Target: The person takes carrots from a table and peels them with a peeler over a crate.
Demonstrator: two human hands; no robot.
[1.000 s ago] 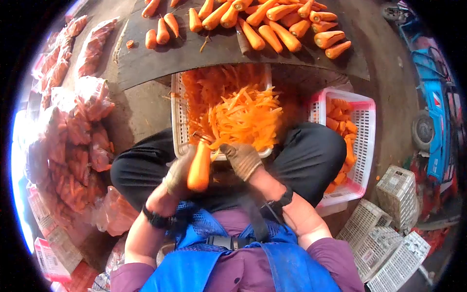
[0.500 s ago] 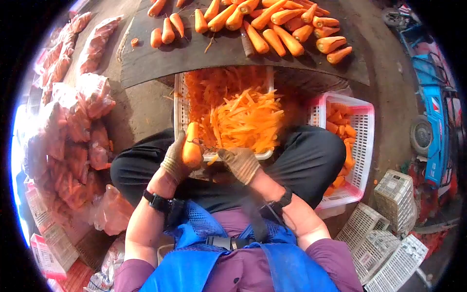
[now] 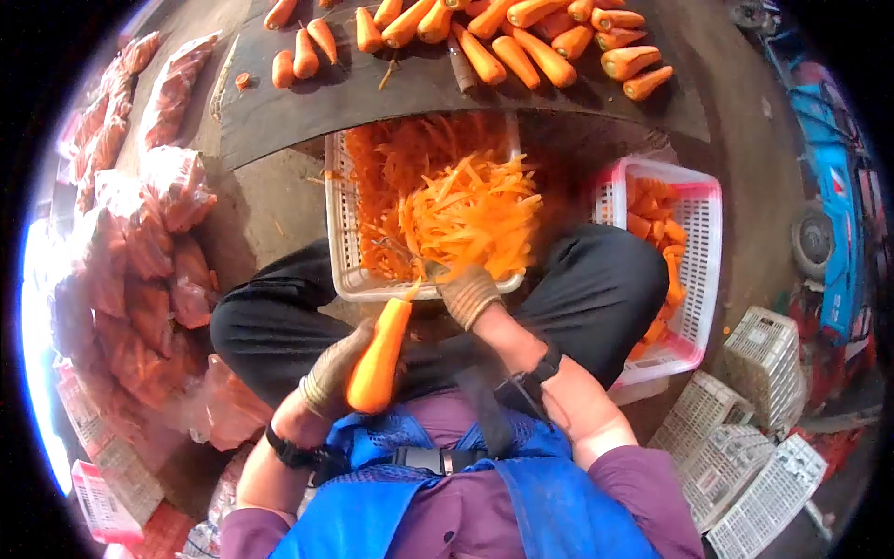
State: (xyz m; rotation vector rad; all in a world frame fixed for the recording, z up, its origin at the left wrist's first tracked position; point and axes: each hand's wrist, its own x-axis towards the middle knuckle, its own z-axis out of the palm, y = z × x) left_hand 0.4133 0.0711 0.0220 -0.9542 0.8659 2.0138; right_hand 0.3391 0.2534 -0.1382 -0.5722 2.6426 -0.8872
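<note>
My gloved left hand (image 3: 337,369) is closed around a large orange carrot (image 3: 377,363), its narrow end tilted up toward the basket. My gloved right hand (image 3: 466,292) is closed at the basket's near rim, on a thin tool (image 3: 399,250) that reaches left above the carrot's tip; the tool's shape is blurred. A white basket (image 3: 343,219) between my knees holds a heap of orange carrot shavings (image 3: 470,214). A thin strip stands at the carrot's tip, close to the tool.
Whole carrots (image 3: 512,56) lie on a dark board (image 3: 307,107) ahead. A pink-and-white crate (image 3: 703,252) with carrot pieces stands at the right, near stacked white crates (image 3: 726,456). Bagged carrots (image 3: 140,279) line the left. A blue vehicle (image 3: 829,186) is at the far right.
The carrot in my left hand has moved down toward my body, its narrow end now pointing up. My right hand has shifted slightly up and right, with the tool showing above the carrot.
</note>
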